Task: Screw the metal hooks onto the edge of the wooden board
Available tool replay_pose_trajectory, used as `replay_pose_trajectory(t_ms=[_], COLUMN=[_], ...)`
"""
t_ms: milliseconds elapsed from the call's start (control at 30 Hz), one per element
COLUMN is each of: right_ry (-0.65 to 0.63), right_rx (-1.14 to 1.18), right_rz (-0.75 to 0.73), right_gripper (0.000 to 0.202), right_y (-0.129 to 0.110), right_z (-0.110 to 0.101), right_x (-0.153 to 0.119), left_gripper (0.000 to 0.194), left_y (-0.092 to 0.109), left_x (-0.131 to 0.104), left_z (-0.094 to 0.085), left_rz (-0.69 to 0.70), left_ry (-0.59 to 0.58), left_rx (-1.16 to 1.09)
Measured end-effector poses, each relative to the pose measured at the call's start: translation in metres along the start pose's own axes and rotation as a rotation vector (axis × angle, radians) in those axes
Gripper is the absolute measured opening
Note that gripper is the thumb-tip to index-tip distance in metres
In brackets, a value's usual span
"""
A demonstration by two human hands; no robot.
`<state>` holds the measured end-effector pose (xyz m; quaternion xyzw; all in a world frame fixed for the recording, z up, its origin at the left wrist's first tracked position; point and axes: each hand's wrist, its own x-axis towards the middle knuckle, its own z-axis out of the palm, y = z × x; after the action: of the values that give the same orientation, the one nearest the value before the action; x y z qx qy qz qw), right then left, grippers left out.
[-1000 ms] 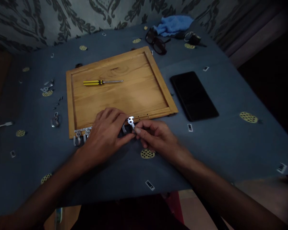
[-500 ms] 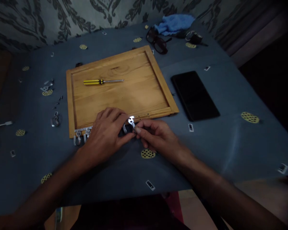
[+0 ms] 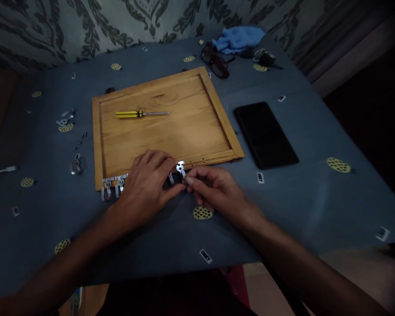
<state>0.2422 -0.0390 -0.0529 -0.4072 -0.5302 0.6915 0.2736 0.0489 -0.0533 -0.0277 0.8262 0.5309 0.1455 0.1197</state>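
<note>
A wooden framed panel (image 3: 164, 136) lies on the table, with a row of metal hooks (image 3: 120, 182) along its front edge. My right hand (image 3: 213, 186) pinches the lower end of a shiny metal hook (image 3: 180, 166) between thumb and fingers, at the right of the row. Across the front edge lies my left hand (image 3: 148, 177), its bent fingers on top and its thumb reaching to the same hook's lower end. Part of the row is hidden under this hand. A yellow-and-black screwdriver (image 3: 143, 114) rests on the panel, tip to the right.
Loose metal hooks (image 3: 66, 119), another hook (image 3: 75, 166) and several small screws (image 3: 80, 142) lie left of the panel. A black tablet (image 3: 266, 135) is at the right. Sunglasses (image 3: 215, 60), a blue cloth (image 3: 238, 38) and keys (image 3: 265, 58) sit at the back. A white cable (image 3: 1, 170) lies far left.
The view has shifted slightly. Both hands keep nearly the same pose at the hook; nothing has been let go or taken up.
</note>
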Motion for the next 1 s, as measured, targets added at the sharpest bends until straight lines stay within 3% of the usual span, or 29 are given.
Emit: replay_pose_trajectory(t_ms=[1000], right_ry=[0.027], right_rx=[-0.012], right_rz=[0.024], right_gripper=[0.041], right_y=[-0.0043], right_z=[0.0014], right_x=[-0.0008], left_gripper=[0.029], left_y=[-0.0007], left_x=[-0.001], left_z=[-0.0016], left_rz=[0.024], left_ry=[-0.014], left_rx=[0.032])
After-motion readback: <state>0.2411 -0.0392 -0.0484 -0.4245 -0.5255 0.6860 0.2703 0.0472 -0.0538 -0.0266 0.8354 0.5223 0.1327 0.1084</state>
